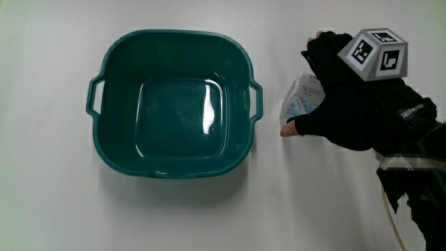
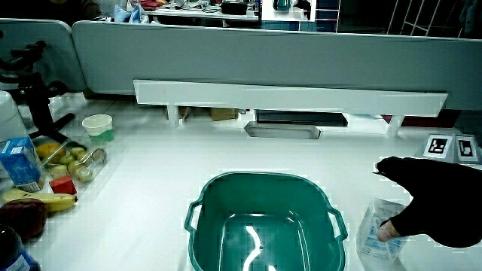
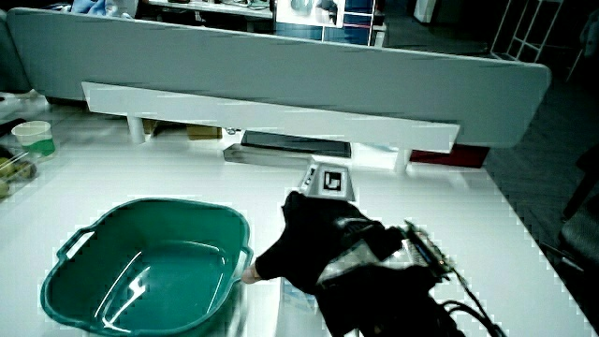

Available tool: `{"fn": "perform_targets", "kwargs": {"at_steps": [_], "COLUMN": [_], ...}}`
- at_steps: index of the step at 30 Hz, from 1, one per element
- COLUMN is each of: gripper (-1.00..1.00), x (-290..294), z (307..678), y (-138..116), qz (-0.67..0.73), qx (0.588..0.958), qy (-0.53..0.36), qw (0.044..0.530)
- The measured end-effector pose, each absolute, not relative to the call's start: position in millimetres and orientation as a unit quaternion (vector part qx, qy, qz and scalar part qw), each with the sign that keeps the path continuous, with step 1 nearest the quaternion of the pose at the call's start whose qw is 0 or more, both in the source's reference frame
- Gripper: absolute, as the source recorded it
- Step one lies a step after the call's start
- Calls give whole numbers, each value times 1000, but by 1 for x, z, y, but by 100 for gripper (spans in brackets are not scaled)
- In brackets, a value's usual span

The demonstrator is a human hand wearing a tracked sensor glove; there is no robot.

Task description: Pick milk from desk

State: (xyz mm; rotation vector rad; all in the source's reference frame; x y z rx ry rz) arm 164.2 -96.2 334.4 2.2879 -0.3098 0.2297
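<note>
The milk (image 1: 300, 97) is a small clear pouch with blue print, lying on the white table beside the teal tub (image 1: 174, 38). In a side view the milk pouch (image 2: 376, 232) stands close to the tub's handle. The gloved hand (image 1: 327, 94) covers the pouch, thumb at its nearer edge and fingers curled over its farther edge, gripping it. The pouch still touches the table. A patterned cube (image 1: 376, 54) sits on the back of the hand. In a side view the hand (image 3: 309, 245) hides the pouch almost wholly.
The teal tub (image 2: 226, 188) has nothing in it. Beside the table's edge in a side view stand a paper cup (image 2: 99, 126), fruit in a tray (image 2: 71, 162), a banana (image 2: 34, 197) and a blue carton (image 2: 19, 162). A low white shelf (image 2: 286, 98) runs before the partition.
</note>
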Motion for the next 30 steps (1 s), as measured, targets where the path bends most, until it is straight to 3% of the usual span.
{"fn": "perform_targets", "kwargs": {"at_steps": [30], "gripper": [0], "x": [194], "z": [396], "y": [-112], "qz": [93], "qx": [885], "qy": [-67], "qw": [452]}}
